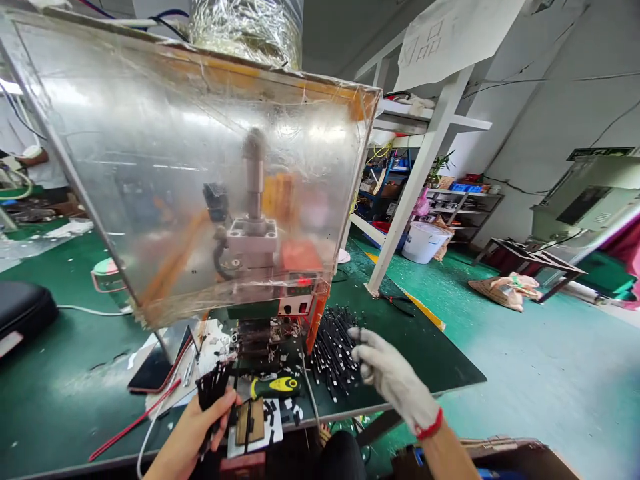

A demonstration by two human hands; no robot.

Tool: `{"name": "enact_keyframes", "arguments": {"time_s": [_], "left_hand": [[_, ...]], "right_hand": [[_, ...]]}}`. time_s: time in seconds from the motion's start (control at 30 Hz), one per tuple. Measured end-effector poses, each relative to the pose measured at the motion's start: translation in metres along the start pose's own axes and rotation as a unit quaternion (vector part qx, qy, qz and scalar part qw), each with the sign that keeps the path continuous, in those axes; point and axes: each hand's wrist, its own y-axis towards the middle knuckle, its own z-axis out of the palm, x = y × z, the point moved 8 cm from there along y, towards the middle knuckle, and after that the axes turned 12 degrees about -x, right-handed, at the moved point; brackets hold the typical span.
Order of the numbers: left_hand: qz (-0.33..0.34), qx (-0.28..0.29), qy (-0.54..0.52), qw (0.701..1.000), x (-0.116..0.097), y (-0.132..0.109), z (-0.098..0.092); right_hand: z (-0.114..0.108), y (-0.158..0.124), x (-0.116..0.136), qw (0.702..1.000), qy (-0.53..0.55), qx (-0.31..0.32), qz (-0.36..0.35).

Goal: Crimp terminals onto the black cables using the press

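My bare left hand is closed round a bunch of thin black strips, held upright near the bench's front edge. My right hand, in a white knit glove with a red cuff, reaches over a loose pile of the same black strips on the green bench; its fingers are curled at the pile's right edge, pinching something I cannot make out. Between the hands stands a small press machine behind a clear plastic shield.
A yellow-handled tool, a phone, a red rod and a white cable lie on the green bench. A black case sits far left. A white post, a bucket and shelves stand to the right.
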Motion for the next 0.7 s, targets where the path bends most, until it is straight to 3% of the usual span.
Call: {"name": "enact_keyframes", "arguments": {"time_s": [0.13,0.2,0.27,0.4,0.7], "left_hand": [[0.028,-0.049,-0.028,0.998,0.001,-0.001,-0.020],[0.040,-0.050,-0.026,0.998,0.004,-0.005,-0.026],[0.035,-0.051,-0.035,0.997,0.007,-0.010,-0.032],[0.002,-0.050,-0.080,0.996,0.012,-0.020,-0.043],[-0.014,-0.054,-0.097,0.994,0.029,-0.018,-0.052]], "right_hand": [[0.100,-0.036,-0.033,0.986,-0.036,0.158,0.032],[0.136,-0.040,-0.051,0.980,-0.066,0.182,0.041],[0.157,-0.036,-0.065,0.979,-0.100,0.171,0.048],[0.176,-0.021,-0.078,0.979,-0.153,0.127,0.043],[0.187,0.000,-0.096,0.984,-0.096,0.131,0.072]]}}
